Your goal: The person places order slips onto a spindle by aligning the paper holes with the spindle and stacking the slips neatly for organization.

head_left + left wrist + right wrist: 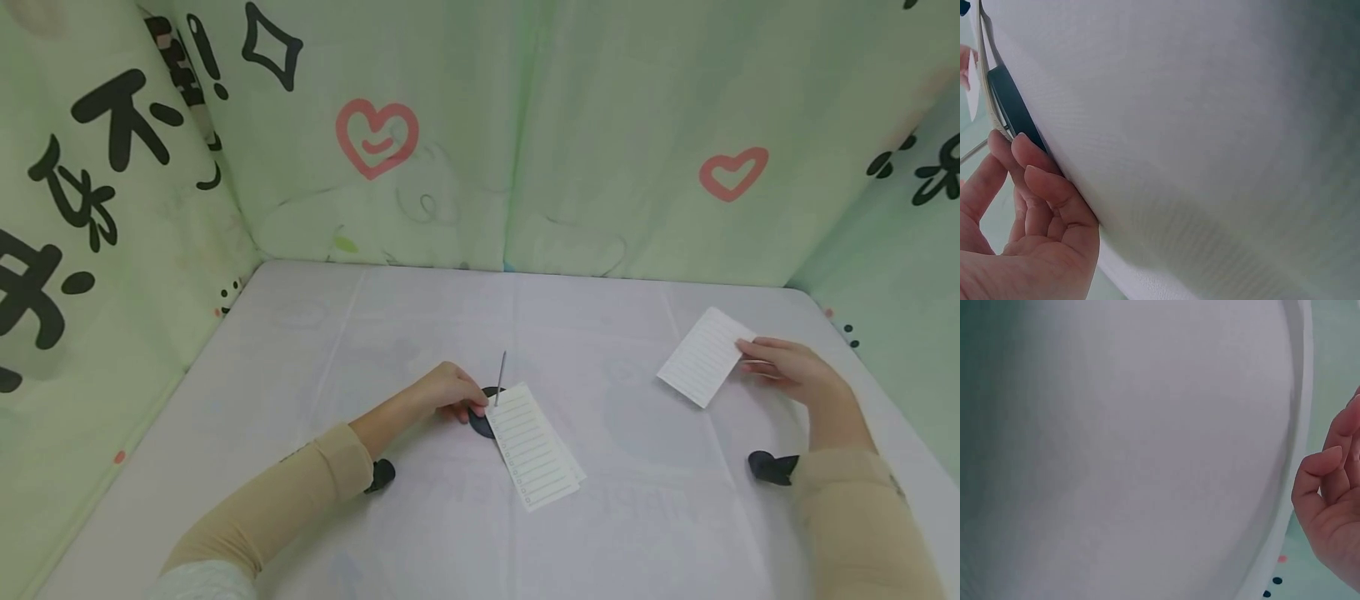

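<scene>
A metal spike [502, 371] stands upright on a round black base [480, 426] near the table's middle. Lined paper slips [531, 450] are on the spike, their lower ends fanned slightly apart. My left hand [452, 390] pinches the slips' upper edge beside the spike; in the left wrist view, thumb and fingertips meet at the slips' edge, just over the dark base [1015, 106]. Farther right, my right hand [797, 372] holds a lined paper slip [705, 358] by its corner above the table. Whether it is one sheet or several, I cannot tell. The right wrist view shows only curled fingers [1329, 481].
A white cloth covers the table [420, 533]. Pale green curtains [615, 125] with hearts and black lettering enclose its back and sides. Black wrist-worn pieces [772, 468] stick out by both beige sleeves [855, 517].
</scene>
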